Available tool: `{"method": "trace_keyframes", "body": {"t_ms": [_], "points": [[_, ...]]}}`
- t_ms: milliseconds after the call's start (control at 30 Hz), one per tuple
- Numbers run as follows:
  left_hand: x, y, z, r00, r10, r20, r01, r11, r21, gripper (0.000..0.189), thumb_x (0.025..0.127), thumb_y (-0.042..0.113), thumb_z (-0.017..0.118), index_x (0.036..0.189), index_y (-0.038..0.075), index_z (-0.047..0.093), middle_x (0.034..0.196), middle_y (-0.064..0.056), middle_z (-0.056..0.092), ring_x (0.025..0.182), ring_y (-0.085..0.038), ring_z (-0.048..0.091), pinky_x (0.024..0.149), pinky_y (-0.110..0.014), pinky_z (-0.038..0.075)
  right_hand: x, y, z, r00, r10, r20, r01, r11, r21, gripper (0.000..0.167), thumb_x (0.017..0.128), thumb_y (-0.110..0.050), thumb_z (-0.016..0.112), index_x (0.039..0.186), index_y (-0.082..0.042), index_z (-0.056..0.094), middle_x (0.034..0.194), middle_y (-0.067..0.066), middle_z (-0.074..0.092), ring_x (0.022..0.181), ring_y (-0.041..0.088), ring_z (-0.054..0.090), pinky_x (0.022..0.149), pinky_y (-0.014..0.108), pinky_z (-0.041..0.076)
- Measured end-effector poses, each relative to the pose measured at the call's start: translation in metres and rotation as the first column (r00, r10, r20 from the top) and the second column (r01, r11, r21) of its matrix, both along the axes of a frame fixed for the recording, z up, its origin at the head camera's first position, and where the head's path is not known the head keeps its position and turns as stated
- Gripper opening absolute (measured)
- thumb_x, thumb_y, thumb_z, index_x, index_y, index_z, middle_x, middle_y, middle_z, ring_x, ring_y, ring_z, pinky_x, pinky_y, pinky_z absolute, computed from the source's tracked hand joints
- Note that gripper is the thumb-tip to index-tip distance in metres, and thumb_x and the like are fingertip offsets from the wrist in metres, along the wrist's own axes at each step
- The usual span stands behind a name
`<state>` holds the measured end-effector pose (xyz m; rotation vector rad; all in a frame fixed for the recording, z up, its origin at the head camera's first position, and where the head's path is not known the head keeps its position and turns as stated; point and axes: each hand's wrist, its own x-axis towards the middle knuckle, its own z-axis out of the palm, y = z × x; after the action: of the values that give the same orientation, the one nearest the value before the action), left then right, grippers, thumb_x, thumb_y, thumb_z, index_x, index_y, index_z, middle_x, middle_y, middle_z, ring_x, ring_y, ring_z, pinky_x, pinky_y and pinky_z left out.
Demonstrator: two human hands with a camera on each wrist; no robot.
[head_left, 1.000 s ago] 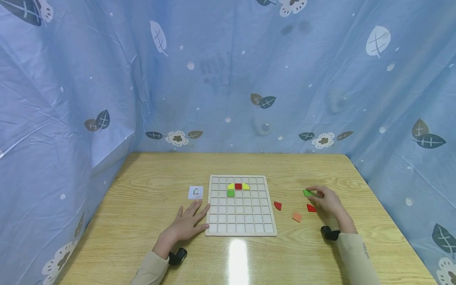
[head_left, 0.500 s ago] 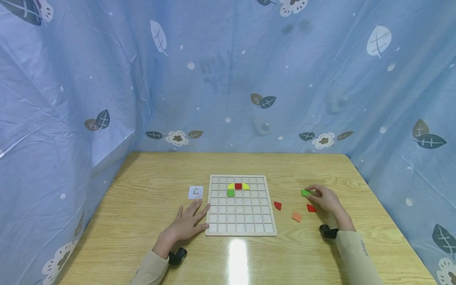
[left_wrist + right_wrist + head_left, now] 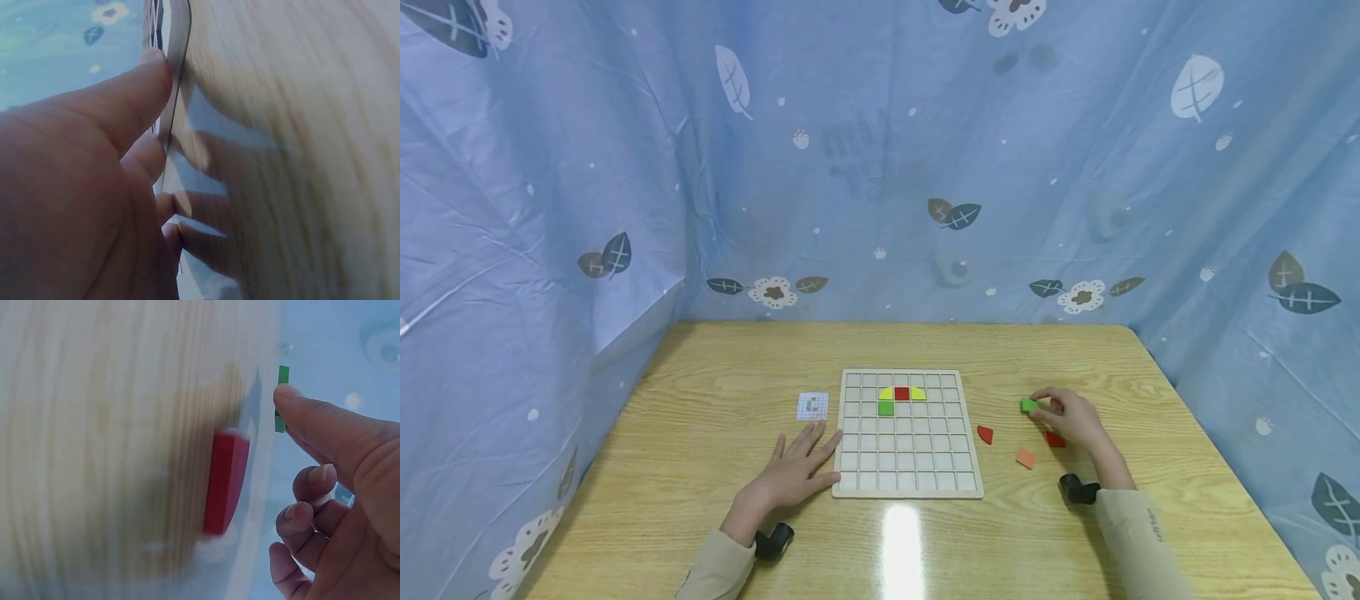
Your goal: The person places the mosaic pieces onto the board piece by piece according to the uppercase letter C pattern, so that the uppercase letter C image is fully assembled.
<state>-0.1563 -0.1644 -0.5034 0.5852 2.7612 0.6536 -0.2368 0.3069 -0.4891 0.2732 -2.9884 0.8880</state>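
Observation:
Between thumb and fingers my right hand pinches a green square tile over the right part of the table; in the right wrist view the tile is edge-on, off the tabletop. Just below that hand lies a red tile with one curved side. My left hand lies with fingers spread, thumb and fingertips touching the left edge of the wooden grid board. Set in the board's upper cells are two yellow quarter-round tiles, a red square and a green square.
A red quarter-round tile and an orange tile lie right of the board. A small printed pattern card is at the board's left. Blue patterned cloth hangs behind and beside the wooden table.
My right hand has moved left with the green tile, which was at the table surface or close to it a second ago. The left hand and the board stay put.

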Motion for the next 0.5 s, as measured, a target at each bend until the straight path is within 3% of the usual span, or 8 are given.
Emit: {"method": "trace_keyframes", "body": {"t_ms": [500], "points": [[0.002,0.001,0.002,1.0,-0.003,-0.002,0.003,1.0,0.028,0.064,0.094,0.045,0.048,0.147,0.017,0.026,0.154,-0.017,0.013,0.142,-0.037,0.007,0.108,-0.063,-0.002,-0.001,-0.036,0.002,0.996,0.036,-0.076,-0.037,0.999,-0.019,0.028,0.082,-0.021,0.071,0.107,-0.009,0.067,0.072,0.002,0.048,0.057,0.013,0.035,0.052,0.027,0.029]]}}
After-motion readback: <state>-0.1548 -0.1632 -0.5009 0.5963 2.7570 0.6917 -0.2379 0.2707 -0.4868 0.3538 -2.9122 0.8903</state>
